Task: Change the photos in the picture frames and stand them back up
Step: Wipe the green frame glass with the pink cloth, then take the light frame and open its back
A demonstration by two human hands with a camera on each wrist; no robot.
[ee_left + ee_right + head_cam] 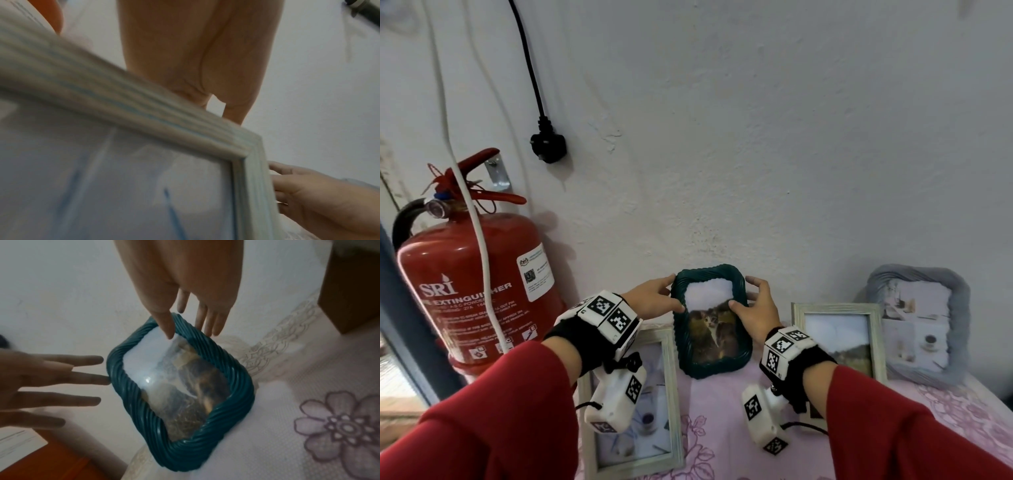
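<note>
The dark green frame [710,320] is standing upright at the back edge of the tabletop [726,421], against the white wall [756,137], roughly midway along that edge. A photo of a cat [710,330] is showing behind its glass, with glare over the upper part.

The left hand [654,298] is reaching to the frame's left side. In the right wrist view its fingers [88,379] are stretched out straight and spread, one fingertip touching the ribbed left edge; this hand is released, gripping nothing.

The right hand [755,310] is sitting at the frame's right side. Its thumb [166,324] is lying across the front of the upper rim onto the glass, and the other fingers [207,324] are hanging straight down behind the rim. The hand is loose around the rim; whether it is actually pinching the frame cannot be told.

A pale wooden frame [633,404] is leaning near the front left corner of the tabletop, below the left wrist. A second pale wooden frame [839,339] is standing just right of the green one, and a grey ruffled frame [919,322] is standing by the back right edge against the wall.

The tabletop is carrying a pink flowered cloth [339,426].

A red fire extinguisher [472,287] is hanging on the wall beyond the left edge, with a black plug [548,145] dangling above it.
</note>
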